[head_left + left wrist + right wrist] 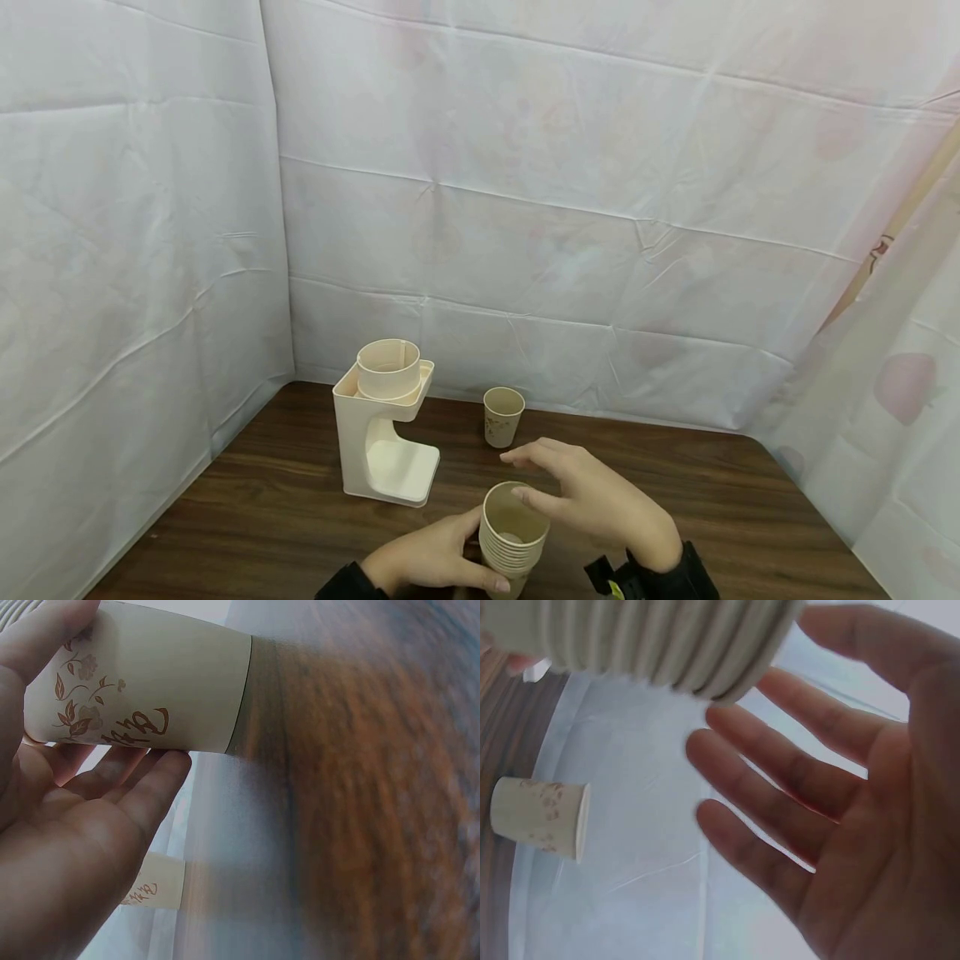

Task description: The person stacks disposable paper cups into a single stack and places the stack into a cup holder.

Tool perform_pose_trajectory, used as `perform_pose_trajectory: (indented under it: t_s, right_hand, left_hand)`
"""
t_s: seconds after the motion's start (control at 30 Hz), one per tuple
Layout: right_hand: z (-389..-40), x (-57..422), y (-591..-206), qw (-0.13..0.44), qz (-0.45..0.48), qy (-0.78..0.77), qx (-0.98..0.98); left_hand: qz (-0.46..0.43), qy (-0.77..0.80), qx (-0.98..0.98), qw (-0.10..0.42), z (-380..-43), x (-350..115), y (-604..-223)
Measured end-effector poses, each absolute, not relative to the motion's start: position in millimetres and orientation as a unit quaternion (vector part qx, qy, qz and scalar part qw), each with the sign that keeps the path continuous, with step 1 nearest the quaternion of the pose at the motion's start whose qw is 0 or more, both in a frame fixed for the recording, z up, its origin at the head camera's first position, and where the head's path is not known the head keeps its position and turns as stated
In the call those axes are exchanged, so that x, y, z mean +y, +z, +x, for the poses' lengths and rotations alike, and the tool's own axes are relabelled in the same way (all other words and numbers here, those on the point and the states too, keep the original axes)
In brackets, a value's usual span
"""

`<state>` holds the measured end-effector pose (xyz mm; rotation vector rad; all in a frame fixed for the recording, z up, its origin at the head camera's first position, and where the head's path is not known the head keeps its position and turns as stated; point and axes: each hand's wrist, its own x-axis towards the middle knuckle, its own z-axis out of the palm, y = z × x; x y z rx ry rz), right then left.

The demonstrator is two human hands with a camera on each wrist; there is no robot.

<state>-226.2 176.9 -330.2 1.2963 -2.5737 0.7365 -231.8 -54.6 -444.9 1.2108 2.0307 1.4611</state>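
Note:
A stack of nested beige paper cups stands upright near the front of the table, its rims ringed one above another. My left hand grips it low, thumb on the near side and fingers around the far side. In the left wrist view the lowest cup shows brown flowers and lettering. Over the top of the stack is my right hand, fingers spread and thumb close to the top rim. The right wrist view shows its fingers extended beside the ringed rims.
A single paper cup stands upright farther back on the dark wooden table. To its left is a cream plastic stand with a round holder on top and a flat base. White cloth hangs behind and at both sides.

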Motion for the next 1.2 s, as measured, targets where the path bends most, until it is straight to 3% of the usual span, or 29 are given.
perform_pose_trajectory:
  t_s: [0.27,0.67,1.2]
  right_hand:
    - [-243.4,178.8,-338.8,0.155,0.442,0.241,-0.850]
    - [-259.1,183.7,-350.0,0.164,0.368,0.235,-0.885]
    - [-275.7,187.7,-360.4,0.191,0.354,0.227,-0.887]
  left_hand:
    - [0.423,0.523,0.717,0.183,-232.7,-53.7,-445.6]
    - [0.419,0.517,0.727,0.169,-230.6,-53.7,-442.9]
    - [0.416,0.513,0.731,0.171,-231.2,-53.8,-443.8]
